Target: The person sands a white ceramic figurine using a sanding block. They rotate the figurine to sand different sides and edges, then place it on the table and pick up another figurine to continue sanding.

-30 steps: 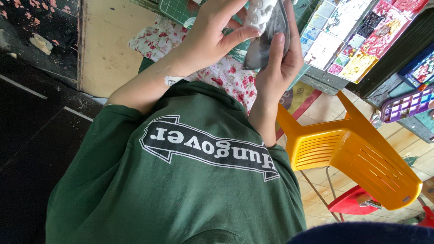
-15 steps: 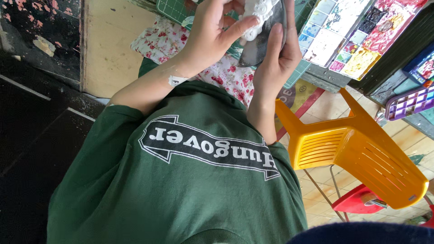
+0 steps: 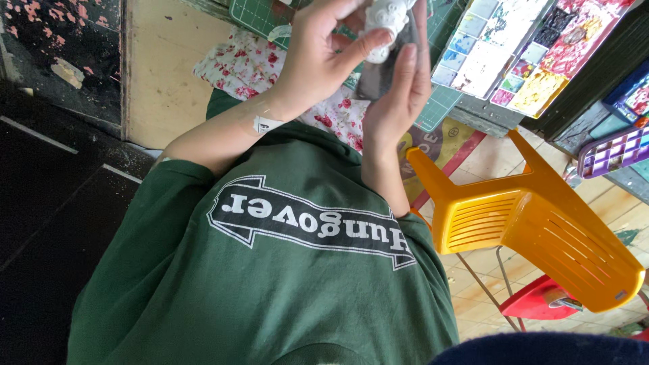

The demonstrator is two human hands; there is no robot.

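Head view looks down our green printed shirt [image 3: 270, 284] to both hands raised near the top edge of the frame. Our left hand [image 3: 318, 57] pinches a small white knobbly figurine [image 3: 387, 20] between thumb and fingertips; our right hand [image 3: 399, 94] presses a flat grey pad [image 3: 378, 78] up against it, fingers straight and together. Beneath lie a red-flowered cloth [image 3: 250, 67] and a green gridded cutting mat [image 3: 253, 13] on the desk's near edge, with a paint-smeared white palette tray [image 3: 514, 47] to the right and an orange plastic chair [image 3: 541, 236] beside us. We judge the grip light — hard rubbing could twist the figurine free and drop it into our lap or onto the floor.
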